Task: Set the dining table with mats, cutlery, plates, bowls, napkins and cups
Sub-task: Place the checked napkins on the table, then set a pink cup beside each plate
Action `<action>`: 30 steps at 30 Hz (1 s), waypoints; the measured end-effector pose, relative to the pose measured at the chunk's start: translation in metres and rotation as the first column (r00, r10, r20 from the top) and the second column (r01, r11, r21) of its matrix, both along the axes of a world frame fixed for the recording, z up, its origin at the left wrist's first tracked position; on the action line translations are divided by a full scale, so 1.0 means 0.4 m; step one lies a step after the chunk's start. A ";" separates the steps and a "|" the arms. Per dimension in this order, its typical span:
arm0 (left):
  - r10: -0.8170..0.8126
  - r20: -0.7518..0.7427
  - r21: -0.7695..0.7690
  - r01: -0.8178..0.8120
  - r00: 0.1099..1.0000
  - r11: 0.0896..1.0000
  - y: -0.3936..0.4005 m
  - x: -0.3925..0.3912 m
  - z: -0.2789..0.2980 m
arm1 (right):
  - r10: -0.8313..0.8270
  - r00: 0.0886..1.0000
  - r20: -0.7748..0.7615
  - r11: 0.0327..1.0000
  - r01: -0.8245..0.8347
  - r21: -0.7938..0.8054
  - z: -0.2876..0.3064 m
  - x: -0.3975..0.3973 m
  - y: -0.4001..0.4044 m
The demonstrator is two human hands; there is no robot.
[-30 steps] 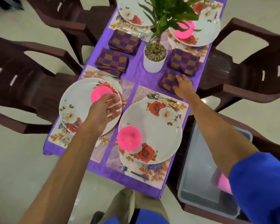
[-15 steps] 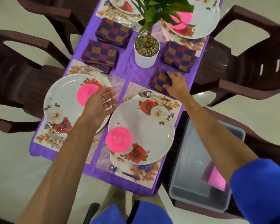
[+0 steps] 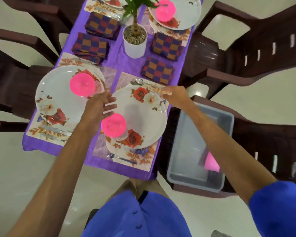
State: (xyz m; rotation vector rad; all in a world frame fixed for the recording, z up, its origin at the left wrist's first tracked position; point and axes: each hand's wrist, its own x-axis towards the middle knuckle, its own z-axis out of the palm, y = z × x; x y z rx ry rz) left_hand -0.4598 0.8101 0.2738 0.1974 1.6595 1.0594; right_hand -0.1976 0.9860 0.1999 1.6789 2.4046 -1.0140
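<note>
Two floral white plates sit on mats on the purple tablecloth: the near right plate carries a pink bowl, the left plate another pink bowl. My left hand hovers between the two plates, fingers loosely spread and holding nothing. My right hand is over the right plate's far right rim, empty, blurred by motion. A checkered napkin lies just beyond that plate. A fork lies on the near mat.
A potted plant stands mid-table among more checkered napkins. A third plate with a pink bowl is at the far right. A grey tub holding a pink item sits on the chair to my right. Dark brown chairs surround the table.
My right hand left the checkered napkin and drew back toward me over the right plate's rim. My left hand moved off the left plate's bowl to the gap between the plates.
</note>
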 end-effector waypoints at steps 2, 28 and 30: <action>-0.051 -0.030 0.027 0.052 0.998 0.998 -0.054 0.038 0.005 | -0.012 1.000 0.007 1.000 0.012 0.002 0.024 0.048 -0.079; -0.161 0.083 -0.242 0.177 0.983 0.954 -0.353 0.845 -0.186 | -0.407 0.904 0.133 0.813 0.424 -0.399 -0.138 0.912 -0.566; -0.122 0.071 -0.259 0.136 0.990 0.956 -0.307 0.886 -0.251 | -0.260 0.935 0.242 0.896 0.327 -0.302 -0.229 0.962 -0.482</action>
